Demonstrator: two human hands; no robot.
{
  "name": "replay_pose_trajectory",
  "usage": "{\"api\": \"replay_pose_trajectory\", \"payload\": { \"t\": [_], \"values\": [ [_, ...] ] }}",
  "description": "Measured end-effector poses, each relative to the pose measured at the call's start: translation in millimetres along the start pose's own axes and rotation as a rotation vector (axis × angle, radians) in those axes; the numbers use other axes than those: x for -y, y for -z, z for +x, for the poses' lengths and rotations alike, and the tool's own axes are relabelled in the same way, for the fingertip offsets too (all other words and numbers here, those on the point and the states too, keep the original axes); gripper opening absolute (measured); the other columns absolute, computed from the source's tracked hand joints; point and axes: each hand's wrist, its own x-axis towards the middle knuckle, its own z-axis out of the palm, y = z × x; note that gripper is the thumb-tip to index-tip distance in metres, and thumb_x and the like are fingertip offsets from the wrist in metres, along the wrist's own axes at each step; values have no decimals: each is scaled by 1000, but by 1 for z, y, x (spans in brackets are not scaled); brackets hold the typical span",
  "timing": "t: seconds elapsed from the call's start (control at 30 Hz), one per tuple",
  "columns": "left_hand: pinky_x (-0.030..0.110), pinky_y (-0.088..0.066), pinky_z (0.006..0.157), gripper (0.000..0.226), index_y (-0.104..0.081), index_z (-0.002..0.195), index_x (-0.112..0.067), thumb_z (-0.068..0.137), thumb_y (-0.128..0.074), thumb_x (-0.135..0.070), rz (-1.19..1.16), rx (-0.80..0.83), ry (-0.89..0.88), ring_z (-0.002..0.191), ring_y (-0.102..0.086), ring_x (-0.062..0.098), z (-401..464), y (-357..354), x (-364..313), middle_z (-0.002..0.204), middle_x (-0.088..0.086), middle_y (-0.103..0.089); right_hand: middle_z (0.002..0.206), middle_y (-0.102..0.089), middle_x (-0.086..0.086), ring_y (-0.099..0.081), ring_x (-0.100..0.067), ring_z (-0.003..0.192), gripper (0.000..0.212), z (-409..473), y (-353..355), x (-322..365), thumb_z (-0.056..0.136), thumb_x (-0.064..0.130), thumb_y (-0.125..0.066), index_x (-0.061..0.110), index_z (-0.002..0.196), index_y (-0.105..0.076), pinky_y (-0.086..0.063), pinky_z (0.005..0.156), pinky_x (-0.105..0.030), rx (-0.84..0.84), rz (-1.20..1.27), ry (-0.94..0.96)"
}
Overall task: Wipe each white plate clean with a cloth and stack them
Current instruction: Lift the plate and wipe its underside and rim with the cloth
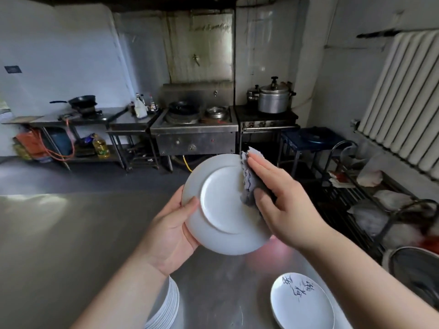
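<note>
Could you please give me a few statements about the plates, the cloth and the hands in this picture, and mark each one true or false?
1. The left hand grips the white plate by its rim. True.
2. The plate shows its underside to the camera. True.
3. The right hand is empty. False: it presses a grey cloth to the plate.
4. The plate with dark writing lies on the steel table. True.
5. The stack of plates stands on the stove. False: it stands on the table, below the left forearm.
</note>
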Motion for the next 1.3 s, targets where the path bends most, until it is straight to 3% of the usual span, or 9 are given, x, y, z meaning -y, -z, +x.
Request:
{"api": "replay_pose_trajectory", "payload": {
  "t": [0.17, 0.27, 0.37, 0.6, 0.8, 0.9, 1.0, 1.17, 1.3],
  "values": [
    [46, -59, 94, 52, -58, 146, -22, 95, -66, -23, -12, -83, -57, 135, -60, 31, -1, 2, 11, 151, 14, -59, 176, -2, 13, -6, -9, 162, 72, -71, -67, 4, 107, 23, -44, 21, 169, -6, -10, 126, -20, -144, 83, -86],
    [52, -58, 94, 49, -57, 146, -23, 97, -63, -23, 10, -75, 0, 135, -60, 33, -6, 3, 19, 152, 14, -57, 174, -6, 20, -8, 4, 157, 69, -49, -57, -3, 108, 41, -38, 25, 169, -12, -9, 122, -10, -124, -47, -140],
    [50, -58, 92, 50, -55, 149, -25, 99, -61, -23, -7, -74, -18, 135, -60, 31, -7, 2, 23, 153, 13, -57, 172, -19, 16, -11, 17, 151, 63, -11, -30, -9, 108, 38, -42, 24, 166, -26, -11, 117, -2, -88, -124, -103],
    [50, -58, 94, 52, -53, 149, -27, 98, -61, -20, -125, -85, -43, 137, -58, 35, -2, -6, 39, 153, 14, -57, 175, 3, 16, 2, -5, 161, 72, -58, -74, -1, 109, 40, -39, 21, 169, -4, -5, 127, -20, -181, 81, -166],
    [60, -55, 98, 53, -55, 149, -31, 97, -63, -32, -89, -21, 108, 138, -57, 32, -1, 2, 29, 155, 9, -55, 150, -55, 24, -45, 8, 141, 64, -4, -19, -11, 80, 15, -52, 22, 143, -65, -32, 116, -10, -153, 221, -178],
    [54, -61, 83, 47, -63, 142, -28, 96, -63, -28, -22, -26, 132, 125, -67, 31, 1, 5, 16, 148, 13, -61, 142, -61, 26, -50, 8, 137, 66, 22, 2, -10, 75, 11, -51, 25, 136, -71, -35, 118, -16, -17, 224, -135],
    [48, -62, 79, 46, -64, 142, -23, 96, -61, -22, -8, -66, 73, 120, -69, 30, 2, 4, 11, 146, 16, -62, 158, -49, 16, -38, 4, 148, 61, 15, -5, -7, 90, 10, -53, 19, 150, -58, -29, 126, -27, -24, 172, -103],
    [49, -61, 82, 53, -59, 145, -21, 93, -66, -23, -45, -114, -13, 125, -67, 34, -1, 5, 13, 145, 16, -63, 176, 6, 10, 2, -13, 162, 80, -61, -65, 0, 109, 39, -48, 20, 168, 3, -5, 129, -27, -21, 80, -55],
    [51, -60, 86, 49, -54, 149, -20, 101, -57, -18, -61, -122, -4, 130, -63, 36, -4, 9, 20, 148, 17, -60, 175, 5, 15, 2, -5, 161, 83, -48, -49, -11, 106, 65, -33, 20, 168, -2, -4, 128, -20, 69, -13, -48]
  ]
}}
